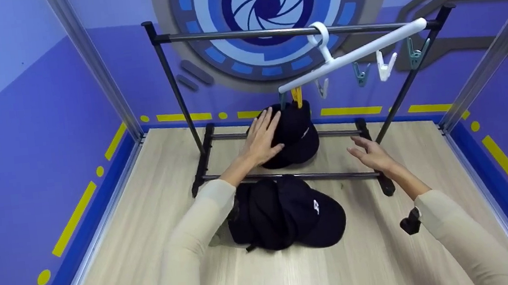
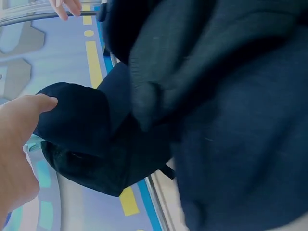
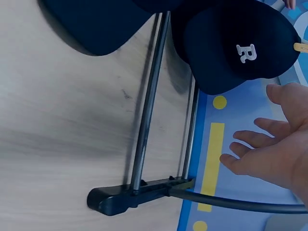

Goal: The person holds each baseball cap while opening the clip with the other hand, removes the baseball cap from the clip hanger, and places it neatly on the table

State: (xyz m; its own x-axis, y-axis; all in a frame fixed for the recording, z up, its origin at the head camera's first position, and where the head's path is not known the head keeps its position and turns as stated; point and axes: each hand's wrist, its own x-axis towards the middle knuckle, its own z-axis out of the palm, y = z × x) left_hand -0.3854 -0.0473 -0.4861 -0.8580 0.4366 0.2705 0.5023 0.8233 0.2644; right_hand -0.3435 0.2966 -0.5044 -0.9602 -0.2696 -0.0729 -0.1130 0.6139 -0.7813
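Dark navy cloth caps hang from the low left end of a white clip hanger, held by a yellow clip and a green clip. Two brims seem to overlap there. My left hand rests on the left side of these caps, fingers extended. To their right, my right hand is held in the air with loosely spread fingers and holds nothing. In the right wrist view, the front hanging cap bears a white letter R.
More dark caps lie piled on the wooden surface in front of the rack. The hanger tilts from the top bar of a black metal rack. Several unused clips dangle at its raised right end. Blue-purple walls enclose the space.
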